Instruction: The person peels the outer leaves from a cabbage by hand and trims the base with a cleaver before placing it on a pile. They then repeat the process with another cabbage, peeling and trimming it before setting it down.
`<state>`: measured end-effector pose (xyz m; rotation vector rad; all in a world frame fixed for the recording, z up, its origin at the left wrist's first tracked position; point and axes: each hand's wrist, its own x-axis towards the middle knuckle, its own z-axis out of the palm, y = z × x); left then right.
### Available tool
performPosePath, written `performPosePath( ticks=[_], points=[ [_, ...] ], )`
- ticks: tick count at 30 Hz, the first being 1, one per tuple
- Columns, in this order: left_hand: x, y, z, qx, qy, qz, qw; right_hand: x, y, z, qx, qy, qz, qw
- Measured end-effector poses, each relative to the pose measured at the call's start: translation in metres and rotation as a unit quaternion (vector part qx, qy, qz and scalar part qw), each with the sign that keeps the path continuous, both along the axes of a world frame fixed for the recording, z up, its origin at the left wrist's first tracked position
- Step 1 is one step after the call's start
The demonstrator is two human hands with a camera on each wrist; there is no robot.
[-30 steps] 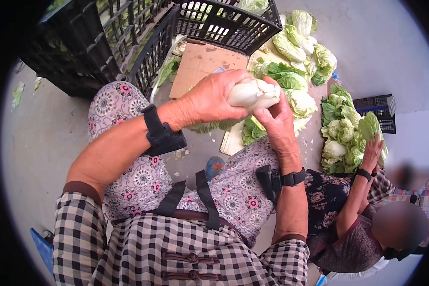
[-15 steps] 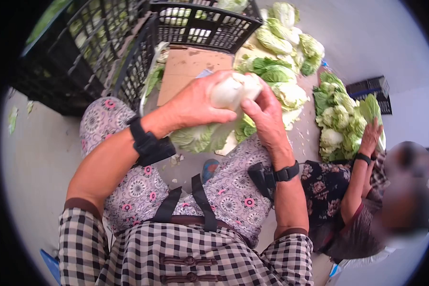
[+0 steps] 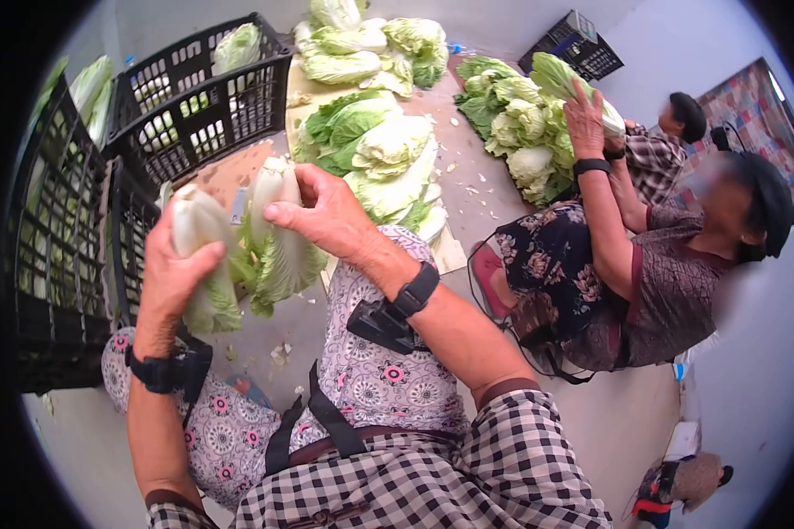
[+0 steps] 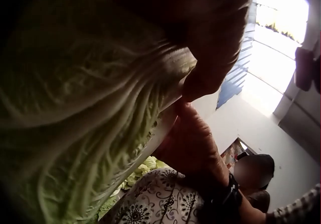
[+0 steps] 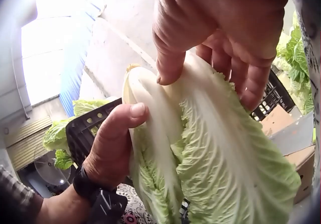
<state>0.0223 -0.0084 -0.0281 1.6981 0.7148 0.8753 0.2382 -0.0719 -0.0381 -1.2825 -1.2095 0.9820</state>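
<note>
Left hand (image 3: 172,273) curls round the white stem end of one cabbage piece (image 3: 198,256), thumb across its ribs; right hand (image 3: 322,216) pinches the stem end of a second cabbage piece (image 3: 278,242), fingers over the top, thumb on the inner face. Both pieces hang leaf-down above my lap, just in front of the nearest crate (image 3: 198,97), and touch along their inner leaves.

Handling, as I judge it: each piece is light for its bulk; the thick white ribs are stiff and crisp, likely to snap if bent; the green frills are soft and tear easily. Cut faces may be damp and slippery. I would hold at the firm base, never by the leaf tips.

Count: two pieces in my hands; two heaps of cabbage beyond the crate, heads too overlapped to number; at least three crates, more possibly hidden; two other people right of the heaps.
</note>
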Motion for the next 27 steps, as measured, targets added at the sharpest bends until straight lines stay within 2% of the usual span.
performPosePath(
  ticks=[2, 3, 4, 6, 7, 8, 10, 12, 13, 15, 17, 18, 19, 20, 21, 25, 27],
  points=[
    [-0.004, 0.004, 0.001, -0.063, -0.011, 0.079, 0.995, 0.002, -0.002, 0.002, 0.006, 0.004, -0.026, 1.000],
    [-0.005, 0.008, 0.001, -0.061, 0.003, 0.098, 0.993, 0.003, -0.003, 0.006, 0.003, -0.010, -0.029, 1.000],
    [-0.003, 0.008, -0.001, -0.049, 0.017, 0.092, 0.994, 0.003, -0.003, 0.008, -0.002, -0.024, -0.032, 0.999],
    [0.003, 0.001, -0.002, -0.026, 0.044, 0.084, 0.995, -0.002, -0.003, 0.006, 0.012, -0.050, 0.065, 0.997],
    [0.011, -0.009, -0.005, 0.063, 0.026, -0.016, 0.998, -0.004, -0.005, 0.006, 0.031, -0.075, 0.108, 0.991],
    [0.013, -0.014, -0.008, 0.093, 0.067, 0.004, 0.993, -0.005, -0.006, 0.006, 0.051, -0.102, 0.148, 0.982],
    [0.009, -0.005, -0.010, -0.014, 0.045, -0.024, 0.999, -0.004, -0.005, 0.006, 0.011, -0.035, 0.134, 0.990],
    [0.003, 0.003, -0.004, -0.071, 0.035, 0.068, 0.995, 0.000, -0.004, 0.006, -0.029, 0.029, 0.115, 0.992],
    [-0.003, 0.014, -0.008, -0.062, -0.008, 0.090, 0.994, -0.001, -0.003, 0.005, -0.009, 0.055, 0.089, 0.994],
    [-0.004, 0.021, -0.008, -0.039, -0.066, 0.148, 0.986, 0.000, -0.003, 0.009, -0.015, 0.036, 0.049, 0.998],
    [0.007, 0.006, -0.003, -0.040, -0.042, 0.113, 0.992, -0.001, -0.006, 0.017, -0.007, 0.020, 0.035, 0.999],
    [0.010, -0.001, -0.002, -0.039, -0.030, 0.097, 0.994, -0.002, -0.006, 0.015, 0.021, -0.002, 0.059, 0.998],
    [0.013, -0.005, -0.008, 0.001, 0.015, 0.026, 1.000, -0.003, -0.004, 0.011, 0.048, -0.025, 0.084, 0.995],
    [0.017, -0.012, -0.009, 0.038, 0.019, 0.008, 0.999, -0.003, -0.003, 0.005, 0.075, -0.048, 0.109, 0.990],
    [0.016, -0.009, -0.009, 0.009, 0.035, -0.018, 0.999, -0.004, -0.003, 0.006, 0.058, 0.040, 0.114, 0.991],
    [0.014, -0.015, 0.006, -0.054, 0.038, -0.084, 0.994, -0.002, -0.006, 0.007, 0.003, 0.032, 0.119, 0.992],
    [0.016, -0.015, 0.005, -0.034, 0.038, -0.068, 0.996, -0.003, -0.005, 0.006, 0.011, 0.048, 0.117, 0.992]
  ],
)
